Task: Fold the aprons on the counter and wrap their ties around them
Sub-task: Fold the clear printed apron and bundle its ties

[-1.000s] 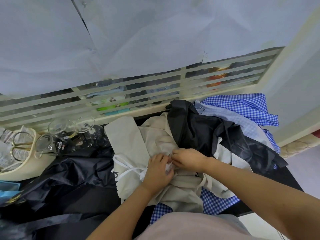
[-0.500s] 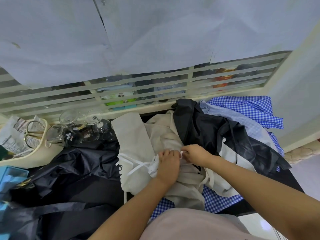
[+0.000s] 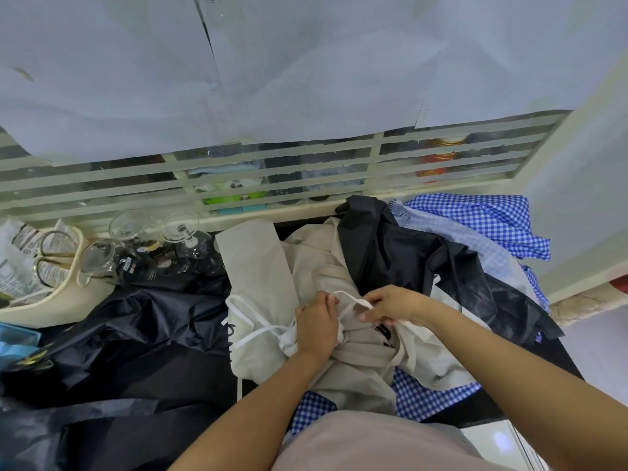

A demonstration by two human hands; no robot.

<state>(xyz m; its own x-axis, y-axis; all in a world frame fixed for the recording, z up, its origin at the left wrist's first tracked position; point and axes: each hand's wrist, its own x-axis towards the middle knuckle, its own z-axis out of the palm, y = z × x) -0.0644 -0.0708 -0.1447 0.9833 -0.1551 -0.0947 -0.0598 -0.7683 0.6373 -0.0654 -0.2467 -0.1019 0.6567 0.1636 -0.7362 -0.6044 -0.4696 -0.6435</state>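
- The white tie [image 3: 353, 298] is pinched between the fingers [image 3: 368, 309] of the right hand [image 3: 394, 302]. A short loop of it is arched across to the left hand [image 3: 317, 326].
- The left hand's fingers [image 3: 326, 302] are curled down on the bunched middle of the beige apron [image 3: 261, 273]. Whether the tie is also gripped under them cannot be told.
- The beige apron is spread on the dark surface [image 3: 564, 362] directly in front of the person. It is only roughly folded, with one flat panel laid toward its far end.
- The step in hand is judged to be the wrapping of the tie. The bundle is best pressed flat by the left hand while the tie is drawn snug. Each turn should be laid beside the last and the end tucked under a turn.
- A black apron [image 3: 401, 256] is draped over the beige apron's far right part and should be held clear of the turns.
- A blue checked apron [image 3: 486, 219] is seen beyond the beige apron's right side and under its near edge.
- Dark printed marks [image 3: 383, 331] are seen on the beige apron just below the right hand, half hidden in folds, and cannot be read.
- Small stickers on the glasses [image 3: 180, 229], left of and beyond the beige apron, are too small to be read.
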